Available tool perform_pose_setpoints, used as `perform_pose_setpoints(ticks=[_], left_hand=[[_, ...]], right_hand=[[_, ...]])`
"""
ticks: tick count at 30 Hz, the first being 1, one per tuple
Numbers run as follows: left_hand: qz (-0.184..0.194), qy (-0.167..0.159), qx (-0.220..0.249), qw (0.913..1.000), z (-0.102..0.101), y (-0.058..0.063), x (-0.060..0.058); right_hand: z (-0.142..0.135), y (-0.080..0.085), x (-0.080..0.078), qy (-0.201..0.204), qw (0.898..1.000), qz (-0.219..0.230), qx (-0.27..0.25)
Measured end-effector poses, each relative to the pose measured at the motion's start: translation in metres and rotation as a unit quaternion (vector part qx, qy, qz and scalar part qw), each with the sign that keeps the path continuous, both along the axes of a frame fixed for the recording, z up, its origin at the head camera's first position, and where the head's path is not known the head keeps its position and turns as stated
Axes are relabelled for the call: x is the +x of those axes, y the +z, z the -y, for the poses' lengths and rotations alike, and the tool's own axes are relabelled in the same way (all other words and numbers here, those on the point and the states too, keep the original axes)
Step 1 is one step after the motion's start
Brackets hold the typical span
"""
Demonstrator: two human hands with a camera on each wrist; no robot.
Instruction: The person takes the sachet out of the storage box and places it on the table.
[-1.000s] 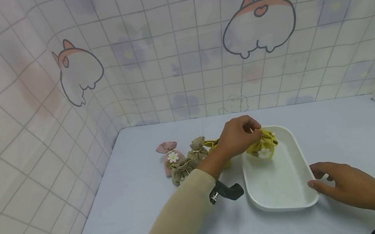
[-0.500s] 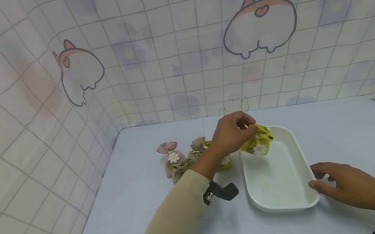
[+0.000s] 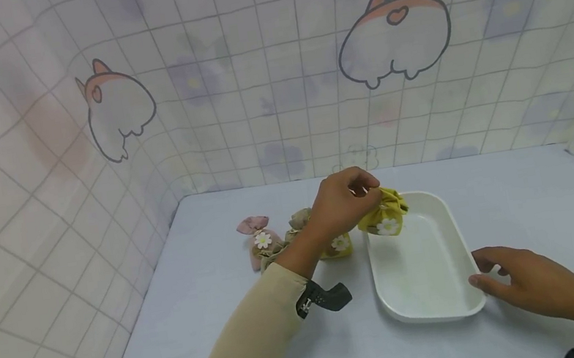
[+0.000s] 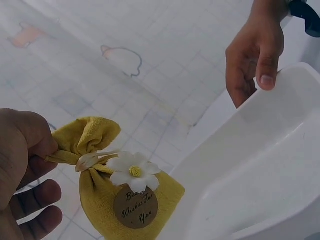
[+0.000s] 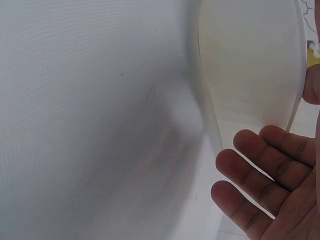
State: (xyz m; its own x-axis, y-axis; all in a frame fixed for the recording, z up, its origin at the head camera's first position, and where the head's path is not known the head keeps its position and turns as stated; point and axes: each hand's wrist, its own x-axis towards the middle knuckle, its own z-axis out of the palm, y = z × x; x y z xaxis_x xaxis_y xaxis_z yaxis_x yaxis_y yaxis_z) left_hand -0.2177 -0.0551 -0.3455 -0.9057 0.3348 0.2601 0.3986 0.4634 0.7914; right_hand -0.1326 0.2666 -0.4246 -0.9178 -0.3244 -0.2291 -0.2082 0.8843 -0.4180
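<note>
My left hand (image 3: pixel 343 201) pinches the gathered top of a yellow cloth pouch (image 3: pixel 384 216) in the head view. The pouch hangs over the far left corner of a white tray (image 3: pixel 427 282). In the left wrist view a white fabric flower (image 4: pixel 150 167) and a round brown "Best Wishes For You" label (image 4: pixel 135 207) show on its front. My right hand (image 3: pixel 531 282) holds the tray's right rim, thumb over the edge and fingers along the outer wall; in the right wrist view those fingers (image 5: pixel 250 182) are spread against the outside.
Left of the tray, partly behind my left forearm, lie another yellow pouch (image 3: pixel 337 247), a pink pouch (image 3: pixel 262 241) and beige pouches (image 3: pixel 301 218). A white cloth covers the table (image 3: pixel 178 344). Behind stands a grid-patterned curtain (image 3: pixel 251 85).
My left hand has moved left and slightly up with the yellow pouch, from over the tray's interior to its far left corner. The right hand and the tray stay put.
</note>
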Motion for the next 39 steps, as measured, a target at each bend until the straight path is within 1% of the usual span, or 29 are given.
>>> perform_pose_setpoints(ticks=[4, 6, 10, 14, 25, 31, 39], left_hand=[[0.003, 0.005, 0.005, 1.0000, 0.007, 0.004, 0.004], [-0.002, 0.007, 0.007, 0.9999, 0.010, 0.005, 0.005], [-0.009, 0.007, 0.011, 0.9999, 0.016, 0.004, 0.007], [-0.007, 0.007, 0.012, 0.9999, 0.020, 0.003, 0.009], [-0.004, 0.030, -0.014, 0.9994, 0.032, 0.012, 0.024], [0.007, 0.038, -0.013, 0.9992, 0.039, 0.011, 0.028], [-0.002, 0.043, -0.020, 0.9989, 0.050, 0.008, 0.030]], right_hand=[[0.000, 0.000, 0.003, 0.007, 1.000, -0.014, -0.011], [-0.001, 0.000, 0.004, 0.012, 1.000, -0.023, -0.016], [0.000, 0.001, 0.005, 0.014, 0.999, -0.025, -0.018], [0.000, 0.001, 0.005, 0.011, 1.000, -0.021, -0.016], [-0.001, 0.000, 0.005, 0.009, 1.000, -0.023, -0.017], [-0.002, -0.001, 0.004, 0.012, 0.999, -0.027, -0.014], [-0.001, -0.002, 0.005, 0.013, 0.999, -0.028, -0.020]])
